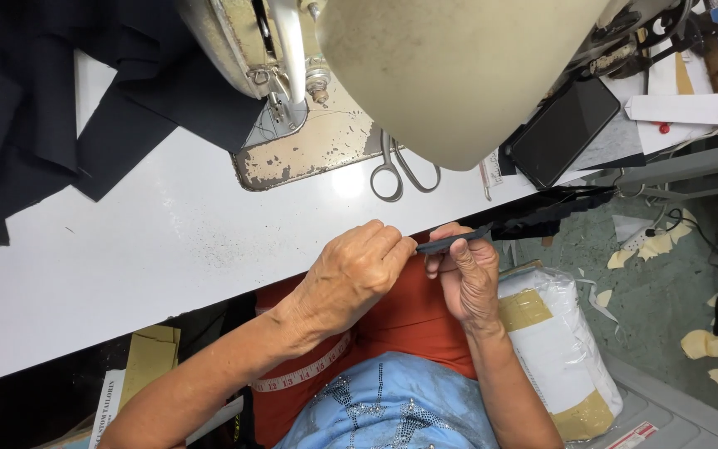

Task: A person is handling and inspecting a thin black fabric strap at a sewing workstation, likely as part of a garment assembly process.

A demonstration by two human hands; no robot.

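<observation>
Both hands meet just in front of the white table's near edge, over my lap. My left hand pinches one end of a small narrow strip of dark fabric, fingers closed on it. My right hand grips the same strip from below, thumb and fingers folded around it. The strip's far end pokes out to the right of my right hand. A beige sewing machine looms above the hands, its worn metal bed plate and needle area to the upper left.
Metal scissors lie on the white table by the machine. Dark cloth is piled at the far left. A black phone rests at right. A taped white bundle sits beside my lap; paper scraps litter the floor.
</observation>
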